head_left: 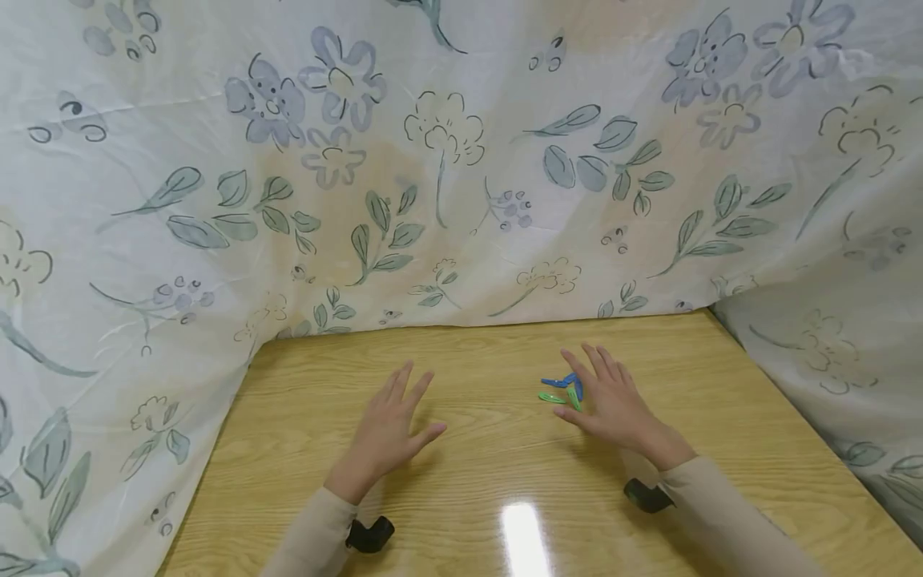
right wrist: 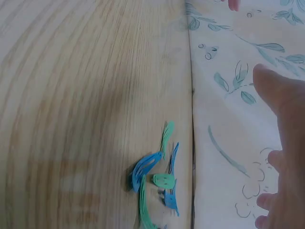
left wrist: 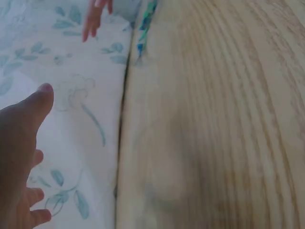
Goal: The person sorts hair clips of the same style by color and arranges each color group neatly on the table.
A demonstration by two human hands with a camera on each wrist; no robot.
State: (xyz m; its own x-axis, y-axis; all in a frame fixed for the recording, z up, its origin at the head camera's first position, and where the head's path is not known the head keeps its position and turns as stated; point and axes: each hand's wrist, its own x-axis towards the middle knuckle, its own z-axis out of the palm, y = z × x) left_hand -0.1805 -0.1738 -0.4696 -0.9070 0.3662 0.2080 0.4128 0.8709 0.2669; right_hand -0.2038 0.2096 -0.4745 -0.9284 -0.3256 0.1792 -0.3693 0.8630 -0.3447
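Observation:
My left hand point(head_left: 385, 429) hovers over the left half of the table with its fingers spread and nothing in it. The right hand point(head_left: 614, 407), also spread and holding nothing, is over the table further right. Just beyond its thumb and fingertips lies a small cluster of blue hair clips point(head_left: 554, 382) and green hair clips point(head_left: 552, 397), slim and flat. In the right wrist view the green clips point(right wrist: 164, 180) and blue clips point(right wrist: 143, 168) lie close together on the wood, apart from the hand point(right wrist: 291, 124). The left wrist view is blurred and shows the left thumb point(left wrist: 35, 107) held away from the tabletop.
The wooden table point(head_left: 461, 473) reaches back to a hanging floral cloth point(head_left: 461, 200), which also encloses the left and right sides. Black wrist-worn devices point(head_left: 371, 534) sit below both wrists. A light reflection glares near the table's front.

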